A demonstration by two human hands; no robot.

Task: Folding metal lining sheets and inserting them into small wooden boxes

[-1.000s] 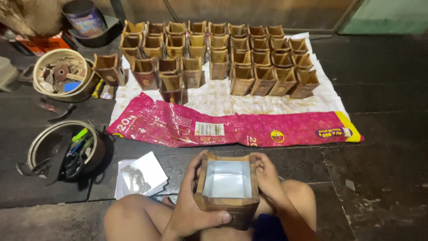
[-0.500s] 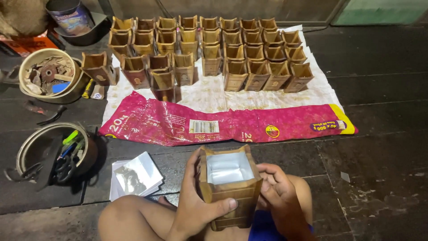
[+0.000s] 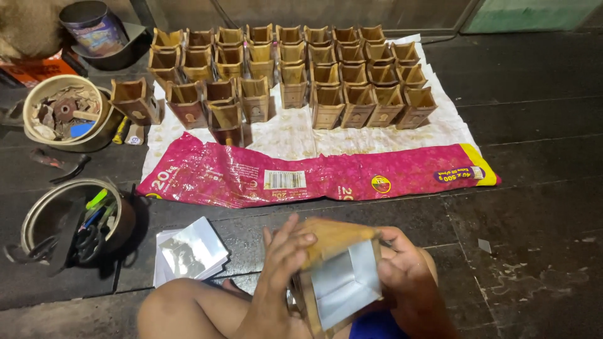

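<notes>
I hold a small brown wooden box (image 3: 336,270) with a shiny silver lining over my lap, tilted onto its side. My left hand (image 3: 279,276) grips its left wall, fingers curled over the top edge. My right hand (image 3: 402,270) clasps its right side. Rows of several similar brown boxes (image 3: 295,75) stand on a white and pink sack (image 3: 314,176) spread on the dark floor ahead. A stack of silver sheets (image 3: 188,254) lies by my left knee.
A metal pot (image 3: 38,207) holding scissors and pens sits at the left. A bowl (image 3: 28,103) of small parts and a dark can (image 3: 94,28) are at the far left. Pliers (image 3: 59,164) lie between them. Dark wooden planks stretch to the right.
The box has been turned from upright to tilted on its side. My left fingers have moved up over its top edge, and the view has shifted slightly.
</notes>
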